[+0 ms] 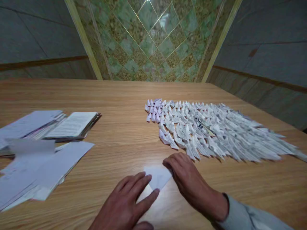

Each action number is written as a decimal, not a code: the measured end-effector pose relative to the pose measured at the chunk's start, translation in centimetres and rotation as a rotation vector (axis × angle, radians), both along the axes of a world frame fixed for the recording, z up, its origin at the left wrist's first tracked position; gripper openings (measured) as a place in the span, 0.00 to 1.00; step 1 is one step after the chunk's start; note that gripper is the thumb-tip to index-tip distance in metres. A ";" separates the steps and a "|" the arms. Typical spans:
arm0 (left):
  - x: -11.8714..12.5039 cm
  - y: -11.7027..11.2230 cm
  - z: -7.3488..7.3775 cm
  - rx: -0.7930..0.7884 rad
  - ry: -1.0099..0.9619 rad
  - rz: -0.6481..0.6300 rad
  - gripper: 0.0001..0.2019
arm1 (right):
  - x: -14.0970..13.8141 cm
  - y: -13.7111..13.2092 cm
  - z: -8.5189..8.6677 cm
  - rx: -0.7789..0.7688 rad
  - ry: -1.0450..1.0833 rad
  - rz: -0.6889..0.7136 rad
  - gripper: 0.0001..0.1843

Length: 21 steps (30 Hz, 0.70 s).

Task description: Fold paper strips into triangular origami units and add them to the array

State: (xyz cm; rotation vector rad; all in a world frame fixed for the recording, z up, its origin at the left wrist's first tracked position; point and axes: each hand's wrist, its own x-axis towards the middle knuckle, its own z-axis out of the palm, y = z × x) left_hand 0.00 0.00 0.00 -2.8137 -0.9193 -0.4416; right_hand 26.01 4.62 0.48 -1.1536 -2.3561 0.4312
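Observation:
A small folded piece of white paper (158, 176) lies on the table in front of me, its lower end coming to a point. My left hand (129, 198) rests over its left side, fingers spread and fingertips touching the sheet. At the paper's upper right corner, my right hand (188, 179) has its fingers bent together on the edge; its thumb is mostly hidden. Beyond my right hand stand many small folded paper pieces (189, 127) in close rows, most of them white with print, and a few lilac ones at the left end.
The wooden table (115, 121) reaches to a tiled wall (153, 41) at the back. On the left lie loose white sheets (55, 169), a stack of papers (31, 123) and a pile of printed pages (73, 124). One sheet there is bent upward.

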 end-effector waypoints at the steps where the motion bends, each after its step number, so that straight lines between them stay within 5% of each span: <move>1: 0.1 0.1 -0.5 0.000 -0.018 0.013 0.36 | -0.1 -0.1 0.2 0.004 0.007 -0.020 0.11; 9: 1.3 -0.3 -2.4 0.028 -0.099 0.056 0.34 | -1.7 -0.9 1.8 -0.099 -0.187 -0.187 0.12; 21: 2.9 -0.4 -3.6 0.096 -0.192 0.026 0.20 | -1.2 -0.5 2.4 -0.081 -0.217 -0.175 0.08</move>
